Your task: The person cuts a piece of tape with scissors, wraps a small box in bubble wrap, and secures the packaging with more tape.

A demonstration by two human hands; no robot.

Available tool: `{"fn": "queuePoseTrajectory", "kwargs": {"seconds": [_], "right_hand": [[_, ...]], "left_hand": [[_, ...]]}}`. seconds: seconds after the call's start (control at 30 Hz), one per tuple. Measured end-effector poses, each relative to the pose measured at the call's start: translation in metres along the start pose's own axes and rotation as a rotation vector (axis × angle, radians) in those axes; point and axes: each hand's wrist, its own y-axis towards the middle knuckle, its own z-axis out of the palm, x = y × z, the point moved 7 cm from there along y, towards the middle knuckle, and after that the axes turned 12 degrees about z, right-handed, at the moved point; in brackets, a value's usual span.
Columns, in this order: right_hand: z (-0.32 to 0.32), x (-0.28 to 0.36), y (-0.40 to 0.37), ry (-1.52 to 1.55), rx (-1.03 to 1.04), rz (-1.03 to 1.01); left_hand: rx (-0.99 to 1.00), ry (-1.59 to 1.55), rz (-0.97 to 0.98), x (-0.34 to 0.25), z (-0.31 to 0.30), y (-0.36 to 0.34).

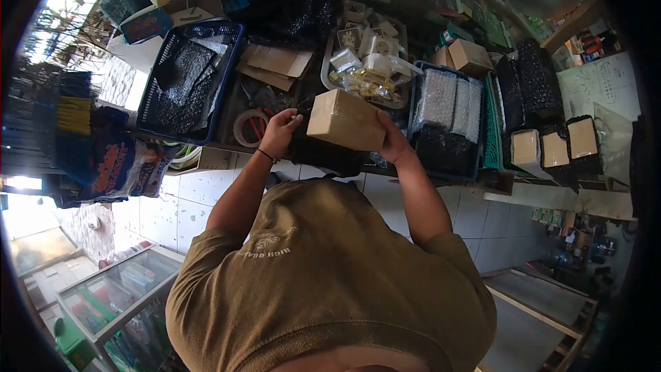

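Observation:
A small brown cardboard box (348, 120) is held tilted in front of my chest, above the near edge of the work table. My right hand (394, 139) grips its right side, with the fingers partly hidden behind it. Black plastic wrap (327, 156) hangs beneath the box and shows along its left side. My left hand (279, 134) is closed at the left edge of this wrap, thumb and fingertips pinched together. Just left of that hand lies a roll of tape (248, 128) with red-handled scissors (261, 122) beside it.
A blue basket (143, 107) with black bubble wrap stands left, beside flat cardboard pieces (279, 60). Behind the box is a tray (328, 69) of white electrical sockets. Bubble-wrapped packages (441, 96) and black-wrapped boxes (555, 149) stand right. A glass case (113, 296) is behind me, left.

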Motion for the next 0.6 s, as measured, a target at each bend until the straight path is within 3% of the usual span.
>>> {"fn": "queuePoseTrajectory", "kwargs": {"seconds": [0.1, 0.33, 0.4, 0.5, 0.6], "right_hand": [[-0.002, -0.002, -0.002, 0.059, 0.101, 0.012], [0.009, 0.003, -0.006, 0.030, 0.190, -0.015], [0.011, 0.003, -0.005, -0.021, 0.161, -0.016], [0.019, 0.007, -0.008, -0.183, 0.117, -0.052], [0.029, 0.005, -0.012, -0.345, 0.102, -0.044]], "left_hand": [[-0.121, 0.168, 0.019, -0.011, -0.005, -0.010], [-0.160, 0.116, 0.162, -0.023, -0.001, -0.016], [-0.103, 0.011, 0.031, -0.013, 0.002, -0.014], [-0.046, -0.061, 0.012, -0.002, 0.000, -0.009], [-0.098, -0.185, -0.117, -0.002, 0.002, -0.017]]}}
